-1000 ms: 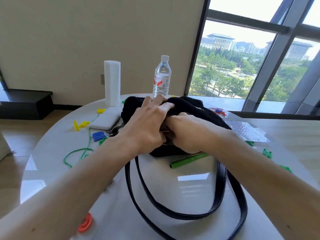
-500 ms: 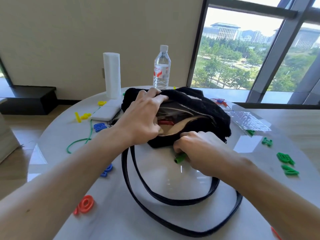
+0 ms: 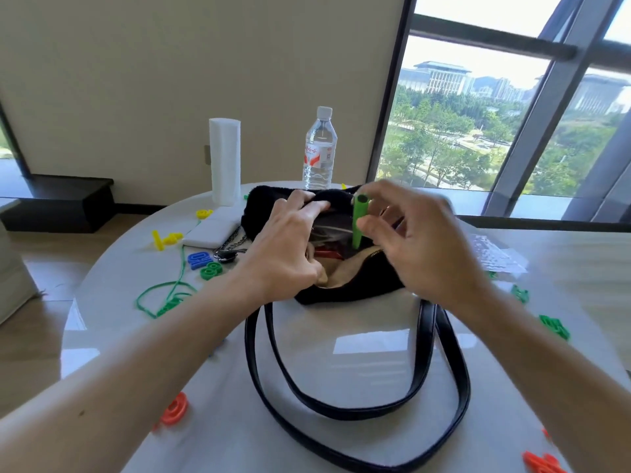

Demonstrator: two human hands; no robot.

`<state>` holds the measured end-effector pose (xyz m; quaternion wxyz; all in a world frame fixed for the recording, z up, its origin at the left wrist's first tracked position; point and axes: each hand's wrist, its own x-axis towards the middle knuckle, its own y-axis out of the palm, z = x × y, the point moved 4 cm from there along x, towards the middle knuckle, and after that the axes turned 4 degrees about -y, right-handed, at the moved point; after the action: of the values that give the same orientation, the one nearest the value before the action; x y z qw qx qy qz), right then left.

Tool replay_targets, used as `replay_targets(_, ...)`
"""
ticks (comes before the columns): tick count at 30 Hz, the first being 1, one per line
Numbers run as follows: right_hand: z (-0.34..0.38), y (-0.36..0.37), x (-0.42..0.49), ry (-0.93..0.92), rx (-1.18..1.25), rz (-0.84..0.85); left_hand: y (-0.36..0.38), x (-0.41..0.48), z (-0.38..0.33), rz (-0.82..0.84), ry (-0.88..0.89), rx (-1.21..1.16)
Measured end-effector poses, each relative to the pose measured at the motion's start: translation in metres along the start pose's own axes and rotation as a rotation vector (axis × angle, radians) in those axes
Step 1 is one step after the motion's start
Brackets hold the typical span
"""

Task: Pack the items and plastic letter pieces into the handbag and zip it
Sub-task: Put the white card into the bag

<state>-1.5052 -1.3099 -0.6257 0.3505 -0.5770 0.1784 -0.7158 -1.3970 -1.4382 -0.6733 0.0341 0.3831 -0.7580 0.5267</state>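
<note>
A black fuzzy handbag [image 3: 355,288] lies in the middle of the round table with its zip undone and its tan lining showing. My left hand [image 3: 290,247] grips the bag's far rim and holds the mouth apart. My right hand [image 3: 420,247] pinches a green tube-shaped pen [image 3: 359,220], held nearly upright with its lower end inside the bag's mouth. Something red lies inside the bag. Plastic letters lie scattered: yellow [image 3: 164,238], blue [image 3: 199,259], green [image 3: 555,326] and orange [image 3: 174,409] ones.
A water bottle [image 3: 320,148] and a white roll [image 3: 224,162] stand behind the bag. A white flat case [image 3: 211,230], keys on a chain [image 3: 227,254] and a green cord [image 3: 164,295] lie at the left. A clear blister sheet [image 3: 495,254] is at the right. The bag's black straps [image 3: 341,407] loop toward me.
My right hand picked the green pen up off the table in front of the bag and lifted it to the bag's mouth. My left hand kept hold of the rim.
</note>
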Motion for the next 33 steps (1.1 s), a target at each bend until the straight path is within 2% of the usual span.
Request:
replay_targets(2,-0.006,0.019,-0.002,-0.012,-0.059,0.042,0.000,-0.001,-0.002,-0.014,0.007,-0.012)
replay_targets(5,-0.009,0.050,-0.007,-0.071,-0.426,0.189,0.000,-0.005,-0.002,-0.023,0.029,-0.022)
replay_targets(8,-0.020,0.063,-0.004,0.102,-0.651,0.296,0.000,-0.008,-0.001,0.003,0.030,-0.025)
replay_targets(11,-0.032,0.070,0.000,0.210,-0.561,0.427,0.001,-0.011,-0.001,0.055,0.032,-0.015)
replay_targets(16,-0.022,0.056,-0.013,0.227,-0.452,0.525,-0.003,-0.009,0.011,0.133,0.024,-0.076)
replay_targets(20,-0.007,0.031,-0.022,0.235,-0.454,0.416,-0.017,0.004,0.039,-0.095,-0.163,-0.109)
replay_targets(22,0.002,0.025,-0.020,0.233,-0.393,0.359,-0.028,0.015,0.068,-0.209,-0.319,-0.026)
replay_targets(24,0.009,0.024,-0.017,0.235,-0.322,0.325,-0.040,0.023,0.107,-0.246,-0.477,0.113)
replay_targets(27,0.015,0.028,-0.015,0.239,-0.232,0.314,-0.041,0.027,0.157,-0.173,-0.620,0.243)
replay_targets(31,0.019,0.033,-0.016,0.252,-0.169,0.296,-0.022,0.030,0.189,-0.054,-0.707,0.211)
replay_targets(33,0.019,0.034,-0.013,0.256,-0.142,0.276,-0.017,0.031,0.195,-0.033,-0.713,0.312)
